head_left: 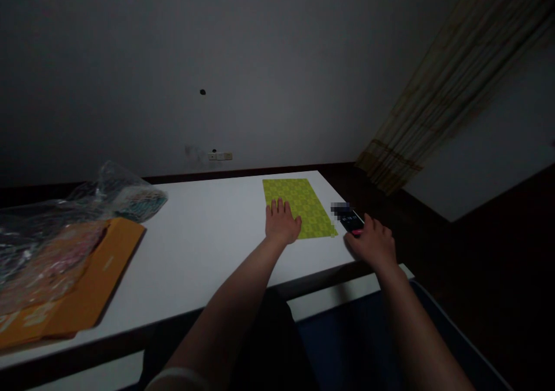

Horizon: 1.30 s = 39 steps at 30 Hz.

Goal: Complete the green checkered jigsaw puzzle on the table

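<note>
My left hand (281,222) lies flat, fingers spread, on the near left part of a yellow-green patterned sheet (310,206). The sheet rests on a white table (195,252). My right hand (373,242) is at the table's right edge, palm down, thumb apart from the fingers. Just beyond it lies a dark phone (350,220) with lit digits on its screen; my hand hides its near end. A small pink-red patch (357,232) shows beside my right thumb; I cannot tell whether it belongs to the phone. Part of the phone is blurred by pixelation.
At the table's left lie an orange-brown envelope (117,269) and crumpled clear plastic packaging (104,185) with patterned contents. Behind the table stands a grey wall (260,78) with a socket strip (220,156). A curtain (416,102) hangs at the right. The room is dim.
</note>
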Each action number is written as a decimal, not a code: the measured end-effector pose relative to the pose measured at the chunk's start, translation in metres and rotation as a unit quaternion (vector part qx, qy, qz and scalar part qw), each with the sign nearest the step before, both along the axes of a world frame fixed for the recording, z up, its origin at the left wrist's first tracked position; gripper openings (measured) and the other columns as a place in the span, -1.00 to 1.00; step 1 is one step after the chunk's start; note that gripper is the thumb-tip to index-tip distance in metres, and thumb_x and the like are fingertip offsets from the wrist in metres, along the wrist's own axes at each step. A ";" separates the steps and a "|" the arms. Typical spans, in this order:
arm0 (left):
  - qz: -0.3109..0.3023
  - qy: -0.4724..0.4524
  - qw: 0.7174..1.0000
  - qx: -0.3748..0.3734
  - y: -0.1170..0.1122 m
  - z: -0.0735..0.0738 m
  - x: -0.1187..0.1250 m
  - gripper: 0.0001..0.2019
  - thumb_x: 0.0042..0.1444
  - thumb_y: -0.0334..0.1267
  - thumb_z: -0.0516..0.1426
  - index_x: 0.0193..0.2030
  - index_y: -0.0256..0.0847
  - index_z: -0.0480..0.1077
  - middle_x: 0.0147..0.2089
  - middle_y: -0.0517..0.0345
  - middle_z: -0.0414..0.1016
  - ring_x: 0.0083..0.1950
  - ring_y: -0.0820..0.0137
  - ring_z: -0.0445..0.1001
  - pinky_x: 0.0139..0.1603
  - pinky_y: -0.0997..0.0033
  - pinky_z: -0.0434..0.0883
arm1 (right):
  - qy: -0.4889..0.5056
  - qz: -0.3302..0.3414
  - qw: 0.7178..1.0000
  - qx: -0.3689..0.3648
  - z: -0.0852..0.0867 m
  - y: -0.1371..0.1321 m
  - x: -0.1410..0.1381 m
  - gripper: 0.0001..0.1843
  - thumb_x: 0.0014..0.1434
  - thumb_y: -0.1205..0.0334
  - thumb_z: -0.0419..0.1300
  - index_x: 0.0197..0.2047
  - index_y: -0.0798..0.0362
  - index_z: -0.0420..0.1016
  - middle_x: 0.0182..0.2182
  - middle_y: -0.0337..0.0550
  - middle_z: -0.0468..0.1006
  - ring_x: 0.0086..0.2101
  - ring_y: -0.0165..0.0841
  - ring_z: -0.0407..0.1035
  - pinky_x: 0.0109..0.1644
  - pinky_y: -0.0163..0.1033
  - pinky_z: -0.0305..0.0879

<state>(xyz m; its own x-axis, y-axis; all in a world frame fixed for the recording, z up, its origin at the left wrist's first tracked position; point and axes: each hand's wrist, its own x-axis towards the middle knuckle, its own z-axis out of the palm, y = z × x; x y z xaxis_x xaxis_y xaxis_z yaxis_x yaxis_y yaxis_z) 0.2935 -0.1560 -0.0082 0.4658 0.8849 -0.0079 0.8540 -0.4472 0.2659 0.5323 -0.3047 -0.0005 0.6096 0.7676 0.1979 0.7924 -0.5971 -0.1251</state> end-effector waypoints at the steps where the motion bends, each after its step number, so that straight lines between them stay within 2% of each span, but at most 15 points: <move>1: -0.004 0.000 1.000 -0.006 0.002 0.001 -0.001 -0.13 0.55 0.18 -0.18 0.77 -0.43 -0.01 0.82 -0.26 -0.19 0.83 -0.16 -0.23 0.79 -0.25 -0.18 | 0.020 0.000 1.000 -0.013 0.000 -0.001 0.005 0.03 0.35 -0.15 0.18 0.65 0.37 0.16 0.44 0.55 0.41 0.36 0.46 0.35 0.37 0.38 0.34; 4: -0.035 -0.001 0.999 -0.036 0.010 0.008 -0.014 -0.15 0.55 0.18 -0.12 0.76 -0.38 0.03 0.82 -0.27 -0.18 0.83 -0.17 -0.21 0.78 -0.25 -0.13 | 0.067 0.016 0.997 -0.027 0.003 -0.001 0.015 0.06 0.34 -0.20 0.19 0.66 0.35 0.15 0.33 0.48 0.55 0.30 0.35 0.45 0.32 0.24 0.42; 8: -0.121 0.019 0.992 -0.029 0.022 0.012 -0.049 -0.18 0.53 0.23 -0.01 0.76 -0.16 0.08 0.83 -0.17 -0.21 0.82 -0.19 -0.18 0.77 -0.26 -0.10 | 0.087 0.009 0.996 -0.028 0.009 0.002 0.025 0.13 0.28 -0.25 0.28 0.67 0.29 0.13 0.27 0.45 0.62 0.23 0.30 0.56 0.23 0.18 0.49; 12: -0.147 0.041 0.988 -0.010 0.024 0.006 -0.071 -0.19 0.58 0.30 -0.12 0.78 -0.06 0.03 0.83 -0.08 -0.19 0.83 -0.17 -0.25 0.77 -0.27 -0.14 | 0.098 -0.001 0.994 -0.039 0.012 0.004 0.031 0.23 0.21 -0.29 0.36 0.69 0.29 0.10 0.23 0.46 0.64 0.19 0.32 0.60 0.20 0.19 0.51; 16: -0.141 0.044 0.989 -0.009 0.020 0.001 -0.065 -0.17 0.58 0.32 -0.15 0.79 -0.07 0.01 0.84 -0.07 -0.22 0.83 -0.19 -0.27 0.77 -0.29 -0.15 | 0.099 0.001 0.994 -0.038 0.011 0.005 0.033 0.23 0.20 -0.30 0.36 0.68 0.28 0.13 0.24 0.47 0.64 0.19 0.33 0.60 0.19 0.19 0.52; 25: -0.121 0.037 0.992 -0.017 0.016 0.002 -0.046 -0.16 0.57 0.33 -0.20 0.80 -0.09 -0.02 0.84 -0.04 -0.25 0.83 -0.18 -0.33 0.78 -0.26 -0.19 | 0.095 0.012 0.995 -0.020 0.004 0.003 0.030 0.09 0.25 -0.27 0.34 0.62 0.25 0.26 0.25 0.43 0.64 0.21 0.28 0.59 0.20 0.14 0.51; 32: -0.112 0.021 0.994 -0.008 0.015 -0.004 -0.036 -0.14 0.55 0.36 -0.22 0.80 -0.05 -0.01 0.84 -0.01 -0.23 0.83 -0.14 -0.29 0.79 -0.26 -0.20 | 0.096 0.017 0.994 -0.051 0.010 0.002 0.026 -0.10 0.33 -0.25 0.29 0.53 0.14 0.37 0.14 0.29 0.69 0.12 0.19 0.62 0.09 0.06 0.51; 39: -0.120 0.005 0.993 -0.010 0.013 -0.005 -0.039 -0.12 0.54 0.36 -0.22 0.80 -0.10 -0.01 0.84 -0.04 -0.22 0.83 -0.15 -0.30 0.79 -0.27 -0.20 | 0.093 0.027 0.994 -0.054 0.003 0.003 0.032 -0.19 0.36 -0.23 0.26 0.46 0.16 0.46 0.18 0.39 0.68 0.16 0.32 0.60 0.09 0.14 0.50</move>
